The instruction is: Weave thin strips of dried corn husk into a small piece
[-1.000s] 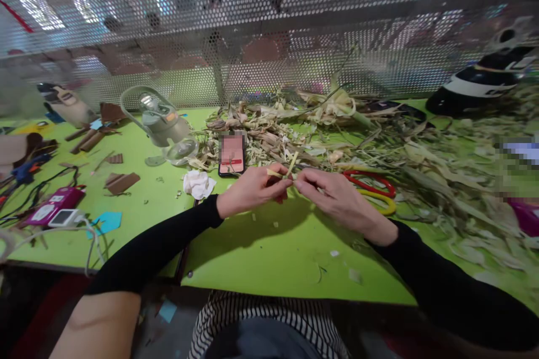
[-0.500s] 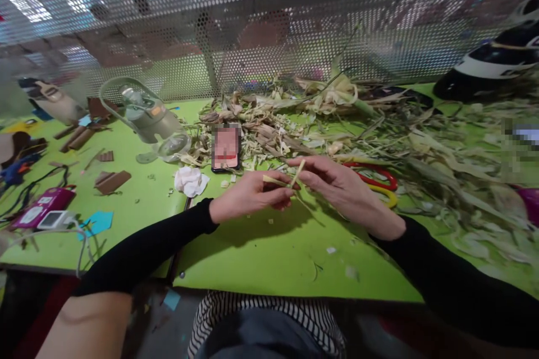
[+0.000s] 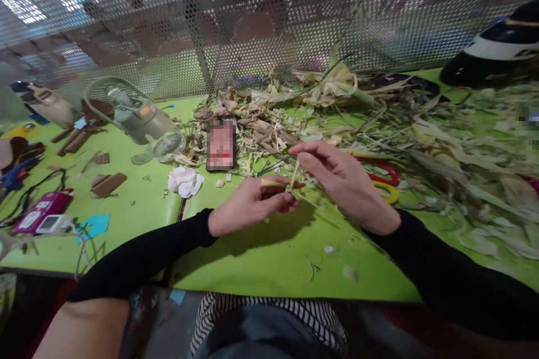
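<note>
My left hand is closed in a pinch over the green table, thumb against fingers, holding narrow pale strips that look like corn husk. One husk strip stands up from the pinch, while thinner ends stick out to the left and lower right. At the top of that upright strip, my right hand has its thumb and forefinger closed on the tip. Just beyond the right hand lie scissors with red and yellow handles, partly covered. A loose pile of dried corn husks spreads behind both hands.
A phone lies against the husks, with a crumpled tissue near it. Farther left are a clear bottle, brown pieces and a magenta device with cables. A perforated metal screen borders the table's back.
The upright strip has gone from slanted to nearly vertical between my hands. My right hand has turned slightly and shifted a little away from the left. The whole view has moved slightly.
</note>
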{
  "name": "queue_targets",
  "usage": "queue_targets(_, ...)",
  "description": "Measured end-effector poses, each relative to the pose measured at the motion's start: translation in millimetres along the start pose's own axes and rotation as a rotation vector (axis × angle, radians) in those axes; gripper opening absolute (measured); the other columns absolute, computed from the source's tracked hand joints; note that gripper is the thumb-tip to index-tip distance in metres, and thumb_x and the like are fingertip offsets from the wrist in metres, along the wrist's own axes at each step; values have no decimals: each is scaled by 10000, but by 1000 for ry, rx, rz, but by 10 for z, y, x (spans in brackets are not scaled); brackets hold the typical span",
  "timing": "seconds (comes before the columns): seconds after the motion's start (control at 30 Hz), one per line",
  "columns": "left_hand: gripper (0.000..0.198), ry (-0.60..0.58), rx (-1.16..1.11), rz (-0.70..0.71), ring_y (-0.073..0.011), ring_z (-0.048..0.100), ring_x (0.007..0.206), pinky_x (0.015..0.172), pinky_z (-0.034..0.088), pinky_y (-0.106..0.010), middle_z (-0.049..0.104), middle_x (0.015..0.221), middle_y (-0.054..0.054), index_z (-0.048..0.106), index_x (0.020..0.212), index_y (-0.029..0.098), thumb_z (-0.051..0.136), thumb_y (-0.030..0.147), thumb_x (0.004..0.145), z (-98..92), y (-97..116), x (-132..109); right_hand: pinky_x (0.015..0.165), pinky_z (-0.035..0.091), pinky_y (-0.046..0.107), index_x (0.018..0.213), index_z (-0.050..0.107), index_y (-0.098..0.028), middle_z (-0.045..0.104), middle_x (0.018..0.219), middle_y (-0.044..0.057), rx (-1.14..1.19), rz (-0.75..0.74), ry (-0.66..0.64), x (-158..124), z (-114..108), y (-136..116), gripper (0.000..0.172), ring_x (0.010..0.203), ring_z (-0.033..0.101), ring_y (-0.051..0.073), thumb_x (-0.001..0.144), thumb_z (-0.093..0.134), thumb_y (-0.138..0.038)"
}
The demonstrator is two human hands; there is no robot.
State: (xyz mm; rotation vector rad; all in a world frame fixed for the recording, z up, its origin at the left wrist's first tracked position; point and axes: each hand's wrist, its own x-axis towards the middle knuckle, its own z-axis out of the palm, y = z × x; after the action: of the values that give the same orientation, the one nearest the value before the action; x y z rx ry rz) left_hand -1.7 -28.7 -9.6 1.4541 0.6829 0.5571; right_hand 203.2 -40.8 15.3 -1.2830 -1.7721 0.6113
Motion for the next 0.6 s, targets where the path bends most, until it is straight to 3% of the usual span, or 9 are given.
queue_targets(0.1, 327, 3, -4, -6, -133, 743, 847, 815, 590, -279, 789, 1001, -100, 674, 1216, 103, 660, 327, 978, -30, -17, 41, 836, 534, 407, 1245, 712, -270, 724, 1094, 76, -140, -274, 62, -3, -30, 12, 287, 968, 655, 235, 1022, 592, -406)
queue_targets(0.17, 254, -16, 32, -2, -135, 738, 819, 781, 581, -266, 785, 943, -95, 703, 1092, 98, 670, 317, 970, -34, -41, 56, 924, 505, 471, 1171, 752, -257, 747, 1092, 83, -252, -448, -16, -12, -10, 15, 237, 1032, 657, 267, 998, 645, -378)
queue_targets(0.23, 218, -32, 53, 1, -128, 725, 792, 763, 572, -253, 773, 888, -85, 705, 975, 102, 663, 316, 972, -23, -69, 59, 947, 473, 493, 1050, 771, -248, 774, 1024, 75, -315, -509, -83, -21, 28, 13, 157, 1020, 659, 276, 991, 663, -345)
queue_targets(0.43, 315, -65, 72, 62, -112, 694, 773, 757, 556, -238, 746, 863, -52, 679, 930, 130, 651, 440, 978, 31, -76, 7, 775, 465, 382, 794, 625, -240, 704, 772, 19, -208, -341, -49, -32, 58, -39, 211, 765, 606, 202, 1000, 606, -281)
queue_targets(0.6, 324, -53, 210, 99, -119, 716, 791, 760, 531, -230, 779, 859, -48, 694, 884, 147, 616, 438, 1004, 102, -56, -90, 769, 459, 365, 789, 609, -243, 681, 772, 11, -138, -292, -63, -88, 76, -89, 227, 777, 600, 197, 1002, 595, -321)
